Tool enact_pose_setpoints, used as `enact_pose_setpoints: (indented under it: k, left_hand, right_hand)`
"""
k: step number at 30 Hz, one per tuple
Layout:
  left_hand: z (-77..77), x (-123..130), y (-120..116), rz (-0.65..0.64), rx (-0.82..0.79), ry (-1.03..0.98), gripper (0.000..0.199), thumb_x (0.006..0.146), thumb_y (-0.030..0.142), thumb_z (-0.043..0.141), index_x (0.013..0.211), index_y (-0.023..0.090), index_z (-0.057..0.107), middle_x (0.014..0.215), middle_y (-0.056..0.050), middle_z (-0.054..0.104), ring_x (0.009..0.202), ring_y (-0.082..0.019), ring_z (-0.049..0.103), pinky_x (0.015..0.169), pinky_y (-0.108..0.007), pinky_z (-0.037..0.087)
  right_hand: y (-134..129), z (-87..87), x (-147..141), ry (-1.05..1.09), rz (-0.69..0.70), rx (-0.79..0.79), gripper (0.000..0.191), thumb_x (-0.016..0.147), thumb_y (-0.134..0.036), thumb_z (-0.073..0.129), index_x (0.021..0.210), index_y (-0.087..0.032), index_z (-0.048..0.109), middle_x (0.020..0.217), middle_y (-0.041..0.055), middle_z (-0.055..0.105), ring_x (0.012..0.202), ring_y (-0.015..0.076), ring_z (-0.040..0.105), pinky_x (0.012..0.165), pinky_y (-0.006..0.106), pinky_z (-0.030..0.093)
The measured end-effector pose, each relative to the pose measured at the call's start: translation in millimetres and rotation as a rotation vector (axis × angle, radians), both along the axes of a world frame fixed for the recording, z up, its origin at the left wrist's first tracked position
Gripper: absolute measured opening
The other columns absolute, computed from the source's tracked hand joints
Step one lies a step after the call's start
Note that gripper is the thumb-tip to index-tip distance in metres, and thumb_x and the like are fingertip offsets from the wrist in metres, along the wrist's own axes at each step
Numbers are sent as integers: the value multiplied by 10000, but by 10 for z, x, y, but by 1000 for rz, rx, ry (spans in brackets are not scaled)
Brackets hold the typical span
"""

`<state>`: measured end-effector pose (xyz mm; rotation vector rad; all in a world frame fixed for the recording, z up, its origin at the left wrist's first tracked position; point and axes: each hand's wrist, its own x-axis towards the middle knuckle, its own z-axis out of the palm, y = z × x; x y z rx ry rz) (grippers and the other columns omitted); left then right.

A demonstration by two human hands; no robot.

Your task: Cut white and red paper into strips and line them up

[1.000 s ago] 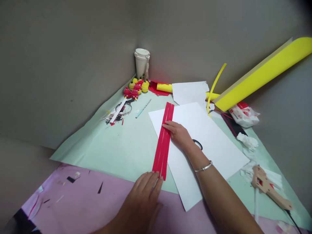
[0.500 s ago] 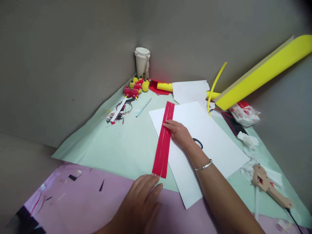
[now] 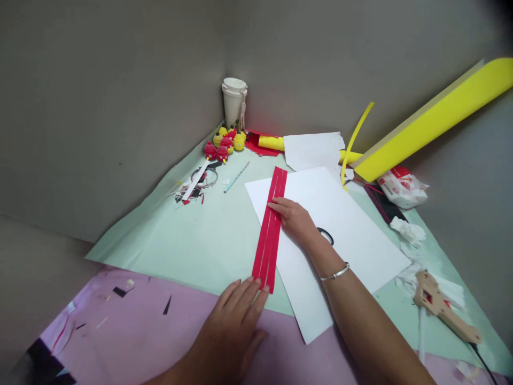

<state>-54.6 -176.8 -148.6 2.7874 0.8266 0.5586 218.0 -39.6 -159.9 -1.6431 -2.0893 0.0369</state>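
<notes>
Several long red corrugated paper strips (image 3: 267,240) lie side by side, partly over a white paper sheet (image 3: 316,192) and partly on the green table cover (image 3: 172,240). My right hand (image 3: 295,218) rests on the strips around their middle, fingers stretched out flat across them. At the near end, my left hand (image 3: 236,318) has its fingers extended, with the tips touching the strip ends. Beside my right wrist a black loop-shaped handle (image 3: 326,236) shows on the white sheet; the rest of it is hidden under my arm.
Red and yellow lantern-like ornaments (image 3: 222,147) sit by a white cup (image 3: 234,104) at the back. A pencil (image 3: 236,177) and paper scraps lie left. On the right are a glue gun (image 3: 443,307), crumpled tissue (image 3: 407,231), a tissue pack (image 3: 402,187) and a yellow sheet (image 3: 433,120).
My left hand has moved slightly forward, its fingertips now lying over the near strip ends. The near-left end of the strips has shifted a little inward. My right hand stays put.
</notes>
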Motion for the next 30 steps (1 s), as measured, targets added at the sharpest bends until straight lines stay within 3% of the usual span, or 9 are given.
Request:
enact_pose_setpoints:
  k: [5, 13, 23, 30]
  left_hand:
    - [56, 48, 5, -6, 3, 59, 588, 904, 229, 542, 1462, 167, 369, 1390, -143, 528, 1291, -308, 469, 1067, -492, 397]
    - [17, 98, -11, 18, 47, 109, 600, 884, 326, 613, 1422, 146, 417, 1375, -169, 539, 1261, -333, 500, 1048, -494, 404]
    - [-93, 93, -48, 18, 88, 103, 608, 874, 374, 622, 1394, 113, 447, 1398, -166, 512, 1302, -331, 443, 1100, -470, 316]
    - [-68, 89, -37, 11, 164, 117, 588, 876, 401, 613, 1362, 98, 483, 1369, -148, 549, 1281, -316, 465, 1094, -444, 307]
  right_hand:
    - [-12, 21, -12, -12, 2, 5, 435, 891, -45, 485, 1216, -251, 688, 1322, 52, 637, 1215, 237, 591, 1051, 398, 482]
    - [-13, 35, -18, -19, 4, 10, 399, 915, -81, 472, 1207, -240, 691, 1314, 58, 642, 1199, 228, 600, 1041, 392, 489]
    - [-10, 41, -17, -25, 6, 8, 396, 903, -75, 495, 1203, -241, 692, 1312, 61, 643, 1204, 232, 598, 1040, 396, 490]
    - [-21, 63, -31, -24, 6, 19, 377, 919, -86, 475, 1191, -219, 698, 1298, 62, 652, 1198, 223, 602, 1043, 378, 486]
